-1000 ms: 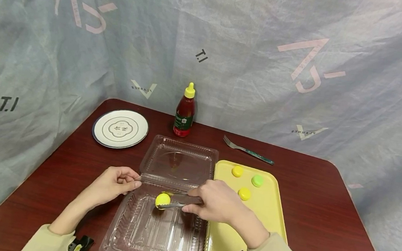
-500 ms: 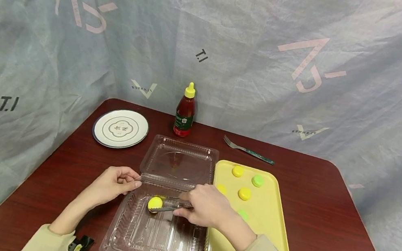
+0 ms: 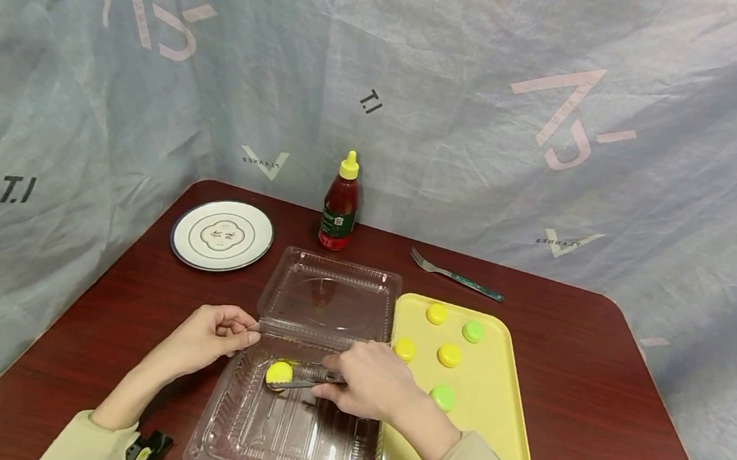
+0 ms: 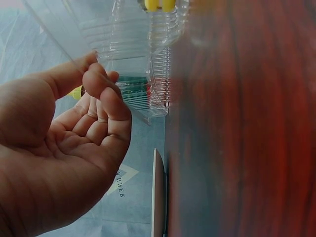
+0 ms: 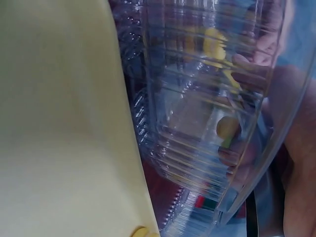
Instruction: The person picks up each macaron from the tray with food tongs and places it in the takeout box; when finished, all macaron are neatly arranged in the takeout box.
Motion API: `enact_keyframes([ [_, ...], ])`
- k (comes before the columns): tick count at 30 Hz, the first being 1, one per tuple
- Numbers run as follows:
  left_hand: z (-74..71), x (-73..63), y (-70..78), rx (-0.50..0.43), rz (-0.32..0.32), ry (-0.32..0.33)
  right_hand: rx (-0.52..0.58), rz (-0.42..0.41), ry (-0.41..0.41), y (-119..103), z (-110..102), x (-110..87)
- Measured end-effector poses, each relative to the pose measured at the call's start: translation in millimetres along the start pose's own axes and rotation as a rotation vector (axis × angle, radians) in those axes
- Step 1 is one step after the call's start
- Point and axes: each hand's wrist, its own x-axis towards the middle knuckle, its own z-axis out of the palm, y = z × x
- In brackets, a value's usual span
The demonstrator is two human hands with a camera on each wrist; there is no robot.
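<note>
My left hand (image 3: 212,333) pinches the left edge of a clear plastic clamshell box (image 3: 202,434) near its hinge; the left wrist view shows thumb and forefinger at that edge. The lid (image 3: 341,298) lies folded back behind the base. Dark tongs (image 3: 294,384) are gripped in my right hand (image 3: 369,380), over the base. Between their tips sits a yellow macaron (image 3: 279,373), low in the base's left part; whether it touches the bottom, I cannot tell. In the right wrist view, the box's see-through wall partly covers the right hand (image 5: 298,133).
A yellow tray (image 3: 488,437) right of the box bears several yellow and green macarons (image 3: 449,355). Behind stand a red sauce bottle (image 3: 340,212) and a fork (image 3: 458,277) lying flat. A white plate (image 3: 222,235) lies at back left.
The right hand, tongs and yellow macaron have moved left and slightly nearer over the box base. More macarons on the tray have come into sight. The left hand has stayed put.
</note>
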Motion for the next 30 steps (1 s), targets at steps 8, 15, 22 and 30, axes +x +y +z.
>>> enact_keyframes([
  [8, -0.2, 0.1, 0.2, -0.001, 0.002, -0.004, 0.018, 0.02, -0.007, -0.3, 0.7, -0.1],
  [15, -0.1, -0.2, 1.9, -0.016, 0.007, -0.013, 0.013, 0.023, 0.002, 0.3, 1.8, -0.4],
  [22, -0.2, 0.0, 0.7, -0.015, 0.002, -0.014, 0.008, 0.029, -0.001, -0.4, 2.0, 0.3],
  [30, -0.3, 0.1, -1.1, -0.014, -0.004, -0.01, 0.005, 0.047, -0.002, -0.9, 1.6, -1.5],
])
